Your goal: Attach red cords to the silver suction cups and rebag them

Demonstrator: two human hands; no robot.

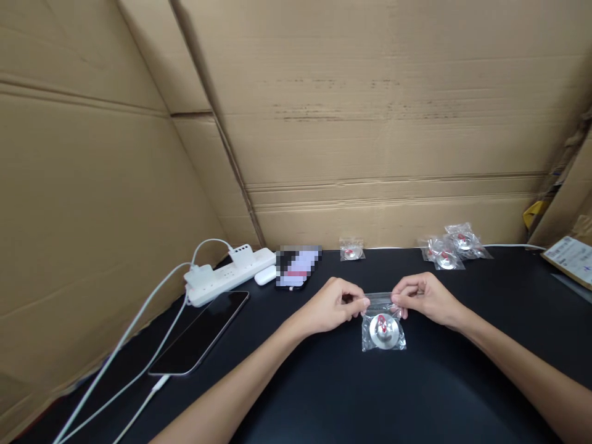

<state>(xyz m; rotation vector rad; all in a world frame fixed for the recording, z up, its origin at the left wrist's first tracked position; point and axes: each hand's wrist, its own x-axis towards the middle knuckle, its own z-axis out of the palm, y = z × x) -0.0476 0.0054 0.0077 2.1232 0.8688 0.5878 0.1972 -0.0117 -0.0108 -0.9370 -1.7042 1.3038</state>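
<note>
A small clear plastic bag (383,333) hangs between my two hands over the black table (416,401). Inside it lies a round silver metal disc with a red part on top. My left hand (335,305) pinches the bag's top strip at its left end. My right hand (423,297) pinches the same strip at its right end. Both sets of fingers are closed on the strip. The bag's lower edge rests near or on the table; I cannot tell which.
A single bagged disc (351,250) and a small pile of bagged discs (451,250) lie by the cardboard back wall (370,123). At left are a white power strip (229,271) with cables, a dark phone (201,333) and a white case (265,275). A cardboard box (571,259) sits far right.
</note>
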